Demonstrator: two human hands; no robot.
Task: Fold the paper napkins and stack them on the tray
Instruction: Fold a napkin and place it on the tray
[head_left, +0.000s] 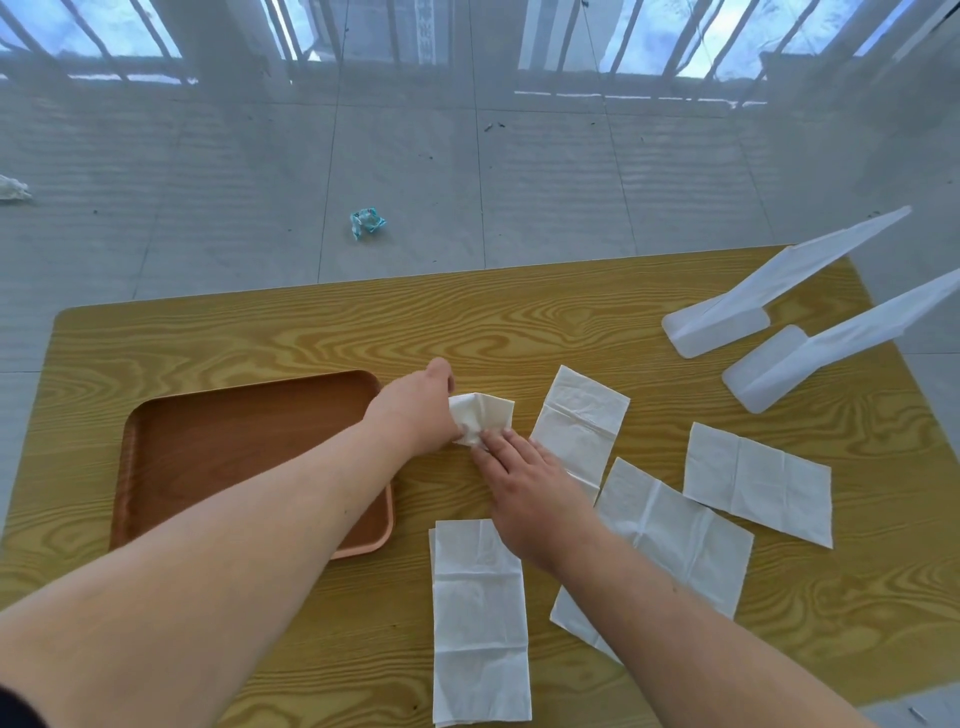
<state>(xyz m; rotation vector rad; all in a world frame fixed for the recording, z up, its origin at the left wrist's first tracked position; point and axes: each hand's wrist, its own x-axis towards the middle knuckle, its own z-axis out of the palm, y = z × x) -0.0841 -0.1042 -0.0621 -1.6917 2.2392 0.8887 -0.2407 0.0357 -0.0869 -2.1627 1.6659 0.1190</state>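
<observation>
1. The left hand (415, 410) is curled around the left edge of a small, partly folded paper napkin (485, 415), its fingers hidden under the paper; it grips that napkin just right of the tray's far right corner.
2. The right hand (524, 486) lies nearly flat, fingers stretched out and close together, with the fingertips (488, 441) pressing on the near edge of the same napkin. It holds nothing closed in its grasp.
3. The wooden tray (249, 395) sits on the left part of the wood-grain table (260, 332), with no napkins in it.
4. Four flat napkins lie on the table besides the one in hand: a far napkin (582, 415), a near napkin (480, 623), a middle napkin (670, 535) partly under the right forearm, and a right napkin (758, 483).
5. The near napkin's long axis runs toward and away from the person; the far one runs likewise, tilted slightly; the right one lies more crosswise.
6. Two white plastic stands (727, 322) stand at the table's far right.
7. A crumpled blue wrapper (368, 222) lies on the tiled floor beyond the table.
</observation>
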